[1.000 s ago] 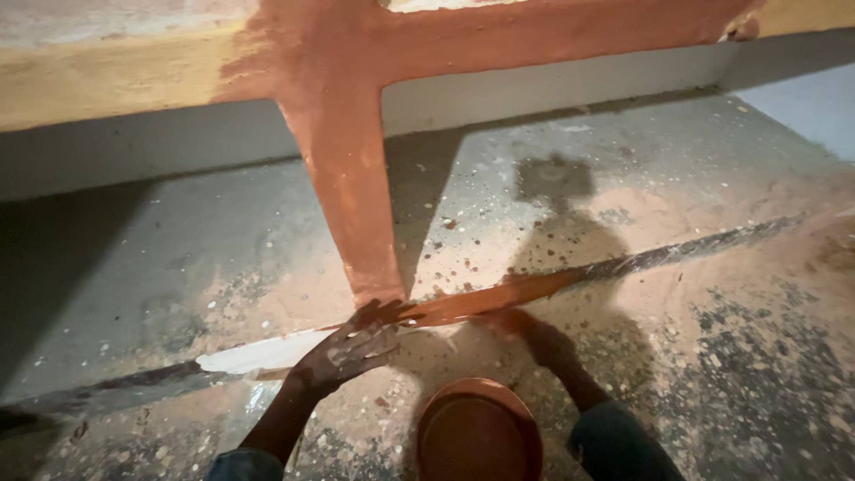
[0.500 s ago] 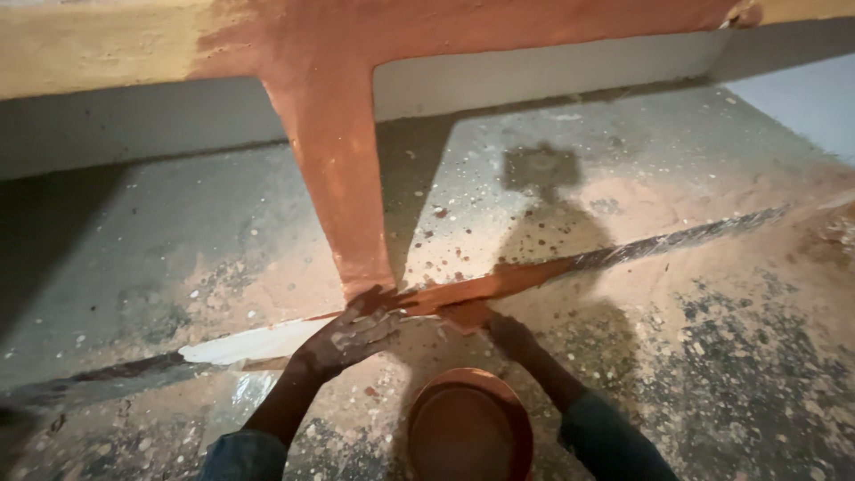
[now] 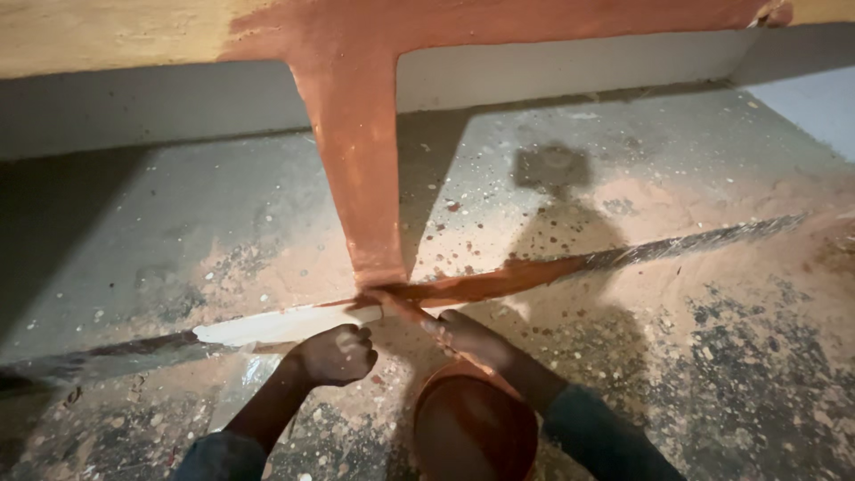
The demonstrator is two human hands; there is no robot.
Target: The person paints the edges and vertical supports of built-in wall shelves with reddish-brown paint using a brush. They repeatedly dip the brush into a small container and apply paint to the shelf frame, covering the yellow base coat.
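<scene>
We look down at a timber frame lying on a dusty concrete floor point(image 3: 677, 374), and we take the upright post point(image 3: 361, 169) as our landmark: it is coated in wet red-brown paint from the top rail point(image 3: 534, 20) down to its foot. Right at the foot of the post runs a long thin rail point(image 3: 276, 325), crossing the view from lower left to upper right. To the right of the post that rail is already red-brown; to the left of it the wood is pale and bare.

Our right hand point(image 3: 472, 340) sits just below and right of the post's foot, fingers closed round a slim paint-smeared brush handle point(image 3: 405, 312) whose tip meets the rail right at the post's base; the bristles themselves we cannot make out. Our left hand point(image 3: 337, 354) is just below and left of the post's foot, curled into a loose fist against the near edge of the bare rail; whether it clasps anything we cannot tell.

Directly below the post, between our two forearms, stands a round bowl of red-brown paint point(image 3: 476, 428). Paint spatters dot the floor right of the post, where a shadow falls.
</scene>
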